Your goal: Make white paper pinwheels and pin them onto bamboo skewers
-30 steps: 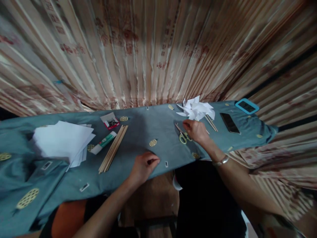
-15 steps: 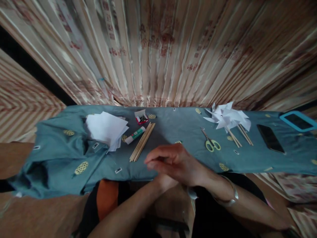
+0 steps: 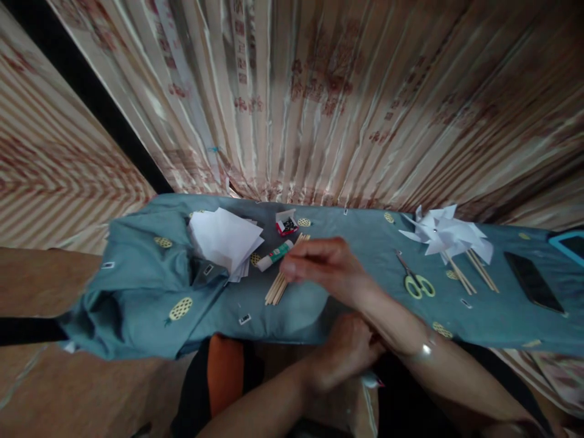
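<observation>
My right hand (image 3: 322,264), with a bracelet on its wrist, is over the upper part of the wooden sticks (image 3: 277,291). Its fingers are bent together against the thumb and nothing shows in them; whether it touches the sticks I cannot tell. Lower down, my left hand (image 3: 344,347) is curled beneath my right forearm, at the table's near edge. Its fingertips are hidden there. Left of the sticks lies a glue stick (image 3: 274,255), with a small open red-and-white box (image 3: 286,224) of dark little pieces behind it. White paper sheets (image 3: 223,237) are stacked farther left.
Scissors (image 3: 415,280) with green handles lie right of my hands. Beyond are white paper pinwheels (image 3: 444,231) on sticks, a black phone (image 3: 533,281) and a blue-framed device (image 3: 570,245). A teal cloth (image 3: 137,292), rumpled at left, covers the table. Curtains (image 3: 292,121) hang behind.
My hands were crossed close together at the wrists. The right hand has moved forward over the sticks, and the left has slid back along the right forearm. The view has turned slightly left.
</observation>
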Demonstrator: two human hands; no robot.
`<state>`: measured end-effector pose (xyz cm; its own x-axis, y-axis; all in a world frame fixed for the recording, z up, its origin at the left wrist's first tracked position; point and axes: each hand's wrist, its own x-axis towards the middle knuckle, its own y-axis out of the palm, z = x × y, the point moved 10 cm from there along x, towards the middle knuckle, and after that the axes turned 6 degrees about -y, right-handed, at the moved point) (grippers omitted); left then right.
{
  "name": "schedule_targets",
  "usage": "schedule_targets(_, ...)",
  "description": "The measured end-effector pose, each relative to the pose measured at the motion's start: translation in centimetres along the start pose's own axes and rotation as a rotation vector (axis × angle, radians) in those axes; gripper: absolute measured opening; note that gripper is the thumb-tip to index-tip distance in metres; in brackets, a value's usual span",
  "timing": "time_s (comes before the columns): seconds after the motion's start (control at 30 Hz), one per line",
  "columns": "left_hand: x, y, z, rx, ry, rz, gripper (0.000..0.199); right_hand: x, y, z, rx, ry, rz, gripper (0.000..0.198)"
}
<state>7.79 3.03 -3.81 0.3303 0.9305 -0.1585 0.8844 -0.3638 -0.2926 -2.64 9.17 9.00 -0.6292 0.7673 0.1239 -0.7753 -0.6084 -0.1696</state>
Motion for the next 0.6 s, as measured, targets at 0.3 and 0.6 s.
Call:
schedule_targets(0.3,-1.1,0.4,-2.4,0.0,0.202,0.072,0.009,11.4,2.3,-7.6,-1.124,0.068,0.128,0.032)
schedule_targets(0.6,-1.1,0.5,-2.8,0.062,0.223,0.107,0.01,12.7,1.5,-7.2,-1.083,0.079,0.088,0.023)
